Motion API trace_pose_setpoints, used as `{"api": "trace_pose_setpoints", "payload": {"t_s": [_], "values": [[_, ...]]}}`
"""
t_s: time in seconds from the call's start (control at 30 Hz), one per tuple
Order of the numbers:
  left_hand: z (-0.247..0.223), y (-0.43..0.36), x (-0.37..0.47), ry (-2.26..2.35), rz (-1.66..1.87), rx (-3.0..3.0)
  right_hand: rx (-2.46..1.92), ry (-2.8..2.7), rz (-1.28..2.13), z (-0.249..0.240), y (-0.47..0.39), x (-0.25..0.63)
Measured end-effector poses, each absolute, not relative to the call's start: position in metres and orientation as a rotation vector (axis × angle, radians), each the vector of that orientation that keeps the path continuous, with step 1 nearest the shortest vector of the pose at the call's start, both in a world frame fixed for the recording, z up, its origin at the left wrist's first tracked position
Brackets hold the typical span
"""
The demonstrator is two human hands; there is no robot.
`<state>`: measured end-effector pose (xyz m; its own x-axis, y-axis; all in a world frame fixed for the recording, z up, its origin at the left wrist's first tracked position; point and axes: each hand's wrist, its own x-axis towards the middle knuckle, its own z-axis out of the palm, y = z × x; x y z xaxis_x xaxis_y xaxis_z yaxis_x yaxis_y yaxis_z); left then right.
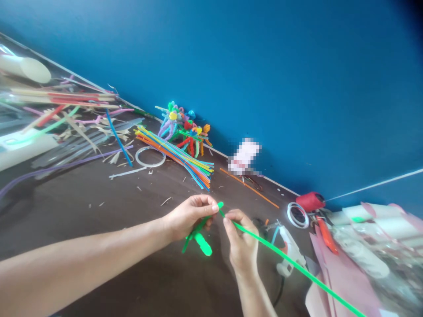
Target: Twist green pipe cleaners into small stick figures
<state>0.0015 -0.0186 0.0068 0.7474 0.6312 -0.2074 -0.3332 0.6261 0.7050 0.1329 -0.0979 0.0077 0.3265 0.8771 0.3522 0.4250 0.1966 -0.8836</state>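
Observation:
My left hand (194,214) is closed on a green pipe cleaner, pinching a bent part between thumb and finger. Below its fingers hang a thick, folded green end (203,245) and a thinner green strand. Close by, my right hand (243,240) pinches the long straight length of green pipe cleaner (291,263), which runs down to the lower right edge. A small green tip (220,205) pokes up between the two hands. Whether the folded end and the long length are one piece is hidden by my left fingers.
A bundle of coloured pipe cleaners (178,156) and finished pipe-cleaner figures (185,125) lie ahead. At right are a white glue gun (291,251), white tape roll (298,215), red spool (310,201) and pink sheets (343,273). Loose strips (95,119) clutter the left. A blue wall (231,66) rises behind.

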Motion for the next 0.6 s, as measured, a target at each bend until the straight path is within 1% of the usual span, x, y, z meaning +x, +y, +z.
{"api": "trace_pose_setpoints", "payload": {"t_s": [0.1, 0.33, 0.47, 0.6], "values": [[0.006, -0.018, 0.001, 0.463, 0.544, 0.681, -1.419, -1.247, 0.522, 0.007, -0.098, 0.132], [0.003, -0.014, -0.006, 0.319, 0.341, 0.685, -1.279, -1.106, 0.794, 0.003, -0.094, 0.136], [0.007, -0.014, -0.010, 0.254, 0.195, 0.804, -1.267, -1.163, 0.879, 0.010, -0.095, 0.138], [0.017, -0.013, -0.014, 0.305, 0.054, 1.068, -1.266, -1.327, 1.052, 0.019, -0.097, 0.141]]}}
